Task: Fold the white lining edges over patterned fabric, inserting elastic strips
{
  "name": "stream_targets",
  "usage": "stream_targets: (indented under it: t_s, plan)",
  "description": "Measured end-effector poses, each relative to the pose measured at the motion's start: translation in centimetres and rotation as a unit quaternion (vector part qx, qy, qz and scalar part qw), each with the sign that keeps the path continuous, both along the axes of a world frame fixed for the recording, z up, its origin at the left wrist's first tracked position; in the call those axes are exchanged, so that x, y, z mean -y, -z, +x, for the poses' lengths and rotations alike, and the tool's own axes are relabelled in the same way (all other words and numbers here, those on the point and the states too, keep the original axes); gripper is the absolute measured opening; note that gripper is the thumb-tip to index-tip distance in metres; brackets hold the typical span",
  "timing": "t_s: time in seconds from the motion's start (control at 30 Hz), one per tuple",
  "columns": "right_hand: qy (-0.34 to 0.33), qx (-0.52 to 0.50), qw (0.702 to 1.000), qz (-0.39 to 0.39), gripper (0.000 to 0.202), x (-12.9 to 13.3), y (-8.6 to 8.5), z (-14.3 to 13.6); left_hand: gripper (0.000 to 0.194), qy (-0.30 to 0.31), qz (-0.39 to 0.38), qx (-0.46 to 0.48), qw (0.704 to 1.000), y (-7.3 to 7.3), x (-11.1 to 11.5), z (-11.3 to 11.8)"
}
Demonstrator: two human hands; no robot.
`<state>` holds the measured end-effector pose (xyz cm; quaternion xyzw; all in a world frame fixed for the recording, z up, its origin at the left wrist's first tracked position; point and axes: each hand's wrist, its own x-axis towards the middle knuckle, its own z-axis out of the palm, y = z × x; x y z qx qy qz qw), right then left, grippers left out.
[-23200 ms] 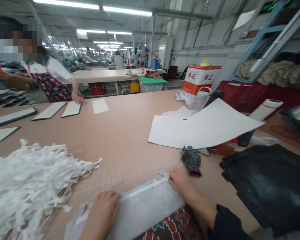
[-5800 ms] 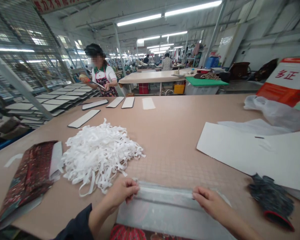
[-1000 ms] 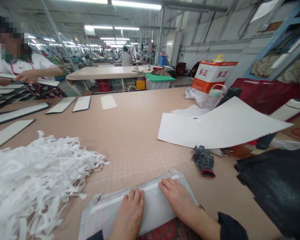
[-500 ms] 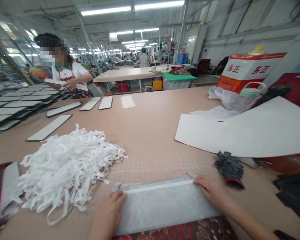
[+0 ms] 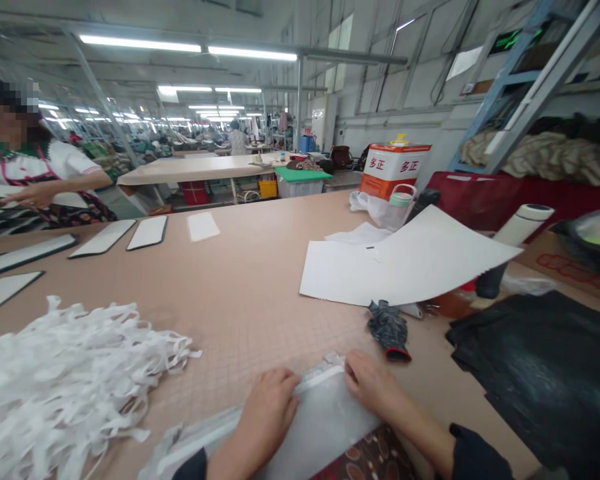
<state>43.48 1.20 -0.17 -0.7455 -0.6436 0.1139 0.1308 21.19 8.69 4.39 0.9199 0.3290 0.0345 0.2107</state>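
A grey-backed fabric piece lies on the table in front of me, with a white strip along its far edge and a dark red patterned part at its near side. My left hand, fingers curled together, grips the strip near the middle of that edge. At the right end of the same edge, my right hand is closed on the fabric corner. The fingertips' undersides are hidden. To the left is a loose heap of white tape strips. A dark knitted glove with a red cuff lies just beyond my right hand.
White boards with dark edges lie at the far left, near a co-worker holding one. A large white sheet and black sheets lie to the right. A red-and-white can and a pale flask stand behind.
The view has swung right. My left hand has moved rightward along the strip, from the left end to nearer my right hand, which stays at the right corner.
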Motion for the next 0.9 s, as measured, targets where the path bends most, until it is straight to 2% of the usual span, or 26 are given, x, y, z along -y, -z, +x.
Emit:
stream_targets:
  t_s: [0.1,0.2,0.33,0.5,0.57,0.67,0.77,0.9]
  plan:
    - [0.023,-0.121,0.992,0.000,0.007,0.2,-0.6,0.4,0.029,-0.003,0.006,0.036,0.999,1.3,0.0,3.8]
    - [0.036,-0.257,0.966,0.012,0.005,-0.4,0.0,0.8,0.032,-0.017,0.007,0.060,0.998,3.0,-0.1,6.0]
    - [0.039,-0.324,0.944,0.051,0.033,-1.4,1.5,0.7,0.032,-0.057,0.010,0.070,0.996,4.4,-0.4,7.4]
    - [0.020,-0.364,0.928,0.073,0.039,-1.5,2.1,0.9,0.009,-0.062,0.028,0.089,0.994,4.4,-0.2,7.7]
    - [0.031,-0.351,0.933,0.068,0.036,-1.4,2.0,1.0,0.008,-0.053,0.033,0.081,0.995,4.4,0.0,7.8]
    - [0.046,-0.280,0.956,0.071,0.029,-1.6,1.9,0.8,0.010,-0.043,0.052,0.062,0.996,4.8,0.2,8.0]
    - [0.042,-0.187,0.977,0.088,0.021,-1.8,1.7,0.4,0.014,-0.008,0.107,0.045,0.993,5.5,0.3,8.1]
    - [0.013,-0.100,0.991,0.087,0.012,-1.9,1.5,0.6,0.018,0.044,0.189,0.021,0.981,6.3,0.6,8.0]
